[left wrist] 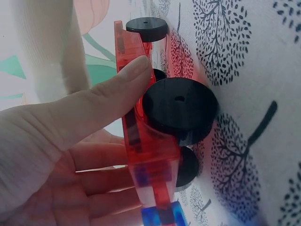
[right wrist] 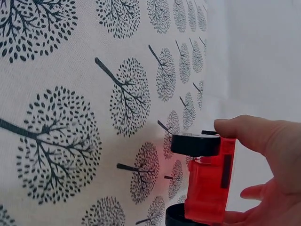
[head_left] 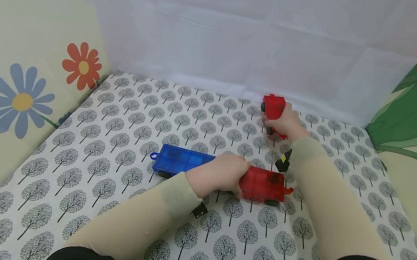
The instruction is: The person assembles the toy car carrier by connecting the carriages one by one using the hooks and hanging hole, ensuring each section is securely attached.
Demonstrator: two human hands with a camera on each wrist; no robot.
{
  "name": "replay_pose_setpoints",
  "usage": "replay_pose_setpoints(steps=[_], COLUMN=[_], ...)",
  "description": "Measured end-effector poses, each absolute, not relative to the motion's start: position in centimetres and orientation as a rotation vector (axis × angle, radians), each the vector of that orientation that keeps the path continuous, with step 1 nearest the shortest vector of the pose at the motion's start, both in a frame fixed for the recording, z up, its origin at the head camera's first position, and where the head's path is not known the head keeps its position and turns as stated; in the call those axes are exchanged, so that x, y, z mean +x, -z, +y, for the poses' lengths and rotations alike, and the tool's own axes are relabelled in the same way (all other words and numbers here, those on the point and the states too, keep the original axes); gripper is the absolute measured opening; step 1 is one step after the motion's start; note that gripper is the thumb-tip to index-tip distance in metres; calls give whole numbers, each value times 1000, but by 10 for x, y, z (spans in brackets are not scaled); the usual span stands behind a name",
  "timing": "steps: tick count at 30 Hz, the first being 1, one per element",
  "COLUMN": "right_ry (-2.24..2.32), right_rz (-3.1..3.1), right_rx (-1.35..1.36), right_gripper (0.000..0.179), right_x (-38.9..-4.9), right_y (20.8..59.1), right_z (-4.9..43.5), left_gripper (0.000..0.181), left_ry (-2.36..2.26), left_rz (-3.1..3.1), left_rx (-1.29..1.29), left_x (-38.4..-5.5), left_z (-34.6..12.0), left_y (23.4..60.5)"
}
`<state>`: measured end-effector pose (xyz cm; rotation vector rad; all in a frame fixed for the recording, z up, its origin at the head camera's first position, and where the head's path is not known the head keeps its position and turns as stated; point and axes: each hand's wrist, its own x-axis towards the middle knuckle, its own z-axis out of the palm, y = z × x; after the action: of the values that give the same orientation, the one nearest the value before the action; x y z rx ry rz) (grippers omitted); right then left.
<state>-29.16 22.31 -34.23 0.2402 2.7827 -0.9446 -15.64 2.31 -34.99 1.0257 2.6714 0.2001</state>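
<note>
My left hand (head_left: 223,173) grips a translucent red toy train car (head_left: 263,183) near its left end, thumb on one side and fingers on the other in the left wrist view. Black wheels and a red hook at its right end show. In line to the left stands a translucent blue car (head_left: 181,161) with a ring at its far end; my hand covers where the two meet in the head view. Farther back, my right hand (head_left: 287,123) holds a second red toy car (head_left: 274,106) with black wheels, pinched between thumb and fingers in the right wrist view.
A cloth with a tree print (head_left: 107,158) covers the surface. White sheeting (head_left: 239,45) hangs behind it, and flower-patterned walls (head_left: 29,37) stand at both sides. Dark wrist-worn devices sit beneath both cuffs.
</note>
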Motion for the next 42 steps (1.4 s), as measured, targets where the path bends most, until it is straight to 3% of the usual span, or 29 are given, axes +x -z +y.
replay_pose_setpoints(steps=[7,17,25,42], right_ry=[985,1006,947,906], right_rz=[2798,2779,2717,2666], right_rx=[213,46,-115,-451], right_gripper=[102,98,84,82], right_x=[-287,-278,-257,-204], right_y=[336,322,302,282], right_z=[235,268,286,315], left_gripper=[66,69,70,72], left_ry=[-191,-220,-236,-214], left_rz=[2670,2668,2666,2673], left_rx=[1022,1005,990,1000], left_x=[-157,-159,-158,-159], left_z=[22,22,20,22], left_y=[351,350,350,352])
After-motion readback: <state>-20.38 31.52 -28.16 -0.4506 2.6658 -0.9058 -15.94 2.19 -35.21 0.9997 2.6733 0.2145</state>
